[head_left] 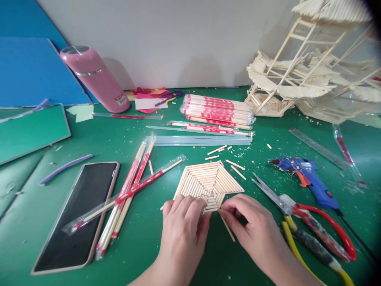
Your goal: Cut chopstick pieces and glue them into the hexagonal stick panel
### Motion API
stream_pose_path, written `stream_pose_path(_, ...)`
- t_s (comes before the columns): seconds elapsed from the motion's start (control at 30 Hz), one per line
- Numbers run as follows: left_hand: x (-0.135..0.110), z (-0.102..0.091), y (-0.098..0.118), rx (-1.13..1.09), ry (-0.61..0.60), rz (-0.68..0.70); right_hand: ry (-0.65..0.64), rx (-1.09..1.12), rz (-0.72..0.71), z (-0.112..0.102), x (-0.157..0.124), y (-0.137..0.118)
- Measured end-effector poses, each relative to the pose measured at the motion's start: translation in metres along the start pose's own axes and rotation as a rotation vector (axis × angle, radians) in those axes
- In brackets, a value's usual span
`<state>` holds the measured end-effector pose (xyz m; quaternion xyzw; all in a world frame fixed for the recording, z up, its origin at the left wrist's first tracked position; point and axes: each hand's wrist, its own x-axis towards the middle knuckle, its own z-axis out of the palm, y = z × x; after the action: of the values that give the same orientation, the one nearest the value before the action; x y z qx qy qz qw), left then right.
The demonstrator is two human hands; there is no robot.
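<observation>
A web-patterned panel of short wooden sticks (205, 178) lies on the green table, its rows running around a small centre opening. My left hand (183, 226) covers its lower left part, fingers curled over the sticks and thumb at the near edge. At the panel's lower right edge, my right hand (253, 226) has thumb and index finger pinched together. A thin wooden stick (228, 228) slants down toward me from that pinch; whether its upper end is joined to the panel cannot be seen. Several loose cut sticks (238, 172) lie just beyond the panel.
To the right are a blue glue gun (312, 180), scissors (276, 198) and yellow-handled pliers (312, 242). On the left lie a phone (77, 214) and wrapped chopsticks (127, 198). Glue sticks (199, 140), a chopstick bundle (217, 111), a pink bottle (95, 79) and a stick-built model (297, 79) stand farther back.
</observation>
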<state>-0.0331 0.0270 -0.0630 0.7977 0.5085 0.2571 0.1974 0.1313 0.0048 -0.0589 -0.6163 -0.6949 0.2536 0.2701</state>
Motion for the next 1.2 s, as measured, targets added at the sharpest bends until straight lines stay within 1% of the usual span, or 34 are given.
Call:
stream_pose_path(0.23, 0.0033, -0.0013, 0.0015, 0.022, -0.017, -0.002, 0.041, -0.053, -0.039, 0.0036, -0.0017, 0.0007)
stream_pose_path(0.43, 0.0046, -0.003, 0.0025, 0.024, -0.052, -0.009, 0.031, -0.037, -0.035, 0.0038, -0.002, 0.0017)
stream_pose_path(0.63, 0.0039, -0.0036, 0.0026, 0.006, -0.055, -0.011, 0.035, 0.002, -0.025, 0.0015, -0.0022, 0.0013)
stream_pose_path(0.8, 0.0039, -0.002, 0.0014, -0.019, -0.02, 0.004, 0.058, 0.029, -0.021, -0.0001, -0.0015, 0.0002)
stream_pose_path(0.93, 0.0012, -0.0001, 0.0004, 0.008, 0.005, 0.02, 0.077, 0.038, -0.037, -0.0005, -0.0014, 0.0001)
stream_pose_path(1.2, -0.0012, 0.0024, -0.0006, 0.05, 0.014, 0.041, 0.057, 0.037, -0.044, -0.0013, -0.0022, 0.0008)
